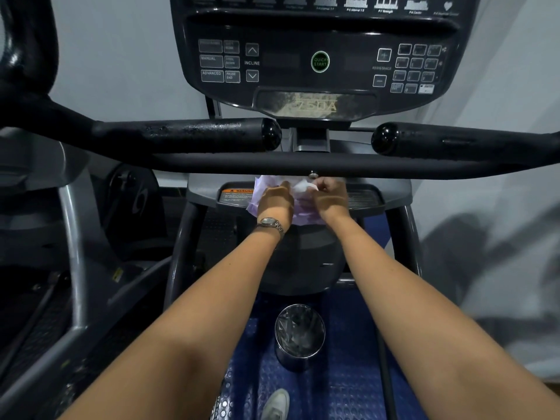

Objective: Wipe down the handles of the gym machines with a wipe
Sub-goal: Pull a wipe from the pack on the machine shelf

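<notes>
Below the elliptical's black crossbar [272, 165], both hands meet over a lilac wipe pack [304, 216]; the left hand [274, 201] (a wristwatch [269, 222] on it) curls round the pack, while the right hand [330, 197] pinches a white wipe [303, 187] at its top; this looks like the drawing-out step, with no handle wiped yet. The next move, I judge, is to free the sheet fully, then lift it to the left handle [181, 131] or the right handle [454, 142], both just beyond the crossbar, and wrap it round the grip. Farther off sits the dark console [318, 62]; near, a steel bin [300, 331] stands on blue studded flooring [348, 374]; a grey wall [121, 56] lies behind.
</notes>
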Demonstrator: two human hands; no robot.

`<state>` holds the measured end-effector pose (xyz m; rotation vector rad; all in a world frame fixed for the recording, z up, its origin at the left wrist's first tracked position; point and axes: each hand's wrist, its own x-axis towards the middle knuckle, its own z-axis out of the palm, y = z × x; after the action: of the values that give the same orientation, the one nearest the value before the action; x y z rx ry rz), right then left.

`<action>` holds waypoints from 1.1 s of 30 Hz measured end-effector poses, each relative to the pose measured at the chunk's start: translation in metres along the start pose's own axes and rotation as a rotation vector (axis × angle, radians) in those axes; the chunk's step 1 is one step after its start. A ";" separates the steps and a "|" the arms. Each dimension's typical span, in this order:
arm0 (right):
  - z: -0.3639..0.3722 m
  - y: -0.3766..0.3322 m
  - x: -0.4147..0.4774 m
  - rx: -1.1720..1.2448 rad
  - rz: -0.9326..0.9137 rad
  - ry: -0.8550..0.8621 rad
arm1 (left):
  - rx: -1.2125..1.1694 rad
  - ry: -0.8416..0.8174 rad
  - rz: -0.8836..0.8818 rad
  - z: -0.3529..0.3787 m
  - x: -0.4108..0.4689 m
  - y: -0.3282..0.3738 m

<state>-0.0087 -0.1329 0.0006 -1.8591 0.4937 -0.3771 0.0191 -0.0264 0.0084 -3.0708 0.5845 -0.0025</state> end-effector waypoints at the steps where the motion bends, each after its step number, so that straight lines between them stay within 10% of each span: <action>1: 0.000 0.003 -0.001 0.057 0.017 -0.002 | -0.020 -0.014 -0.009 -0.001 -0.001 0.000; 13: -0.009 0.021 -0.014 0.790 0.383 0.276 | -0.069 0.079 -0.001 0.011 -0.006 0.001; 33: -0.042 0.029 -0.034 0.944 0.378 0.229 | -0.184 0.161 0.116 0.015 -0.003 -0.005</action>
<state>-0.0622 -0.1582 -0.0141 -0.7955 0.6592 -0.4612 0.0179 -0.0199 -0.0061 -3.2290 0.8139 -0.2072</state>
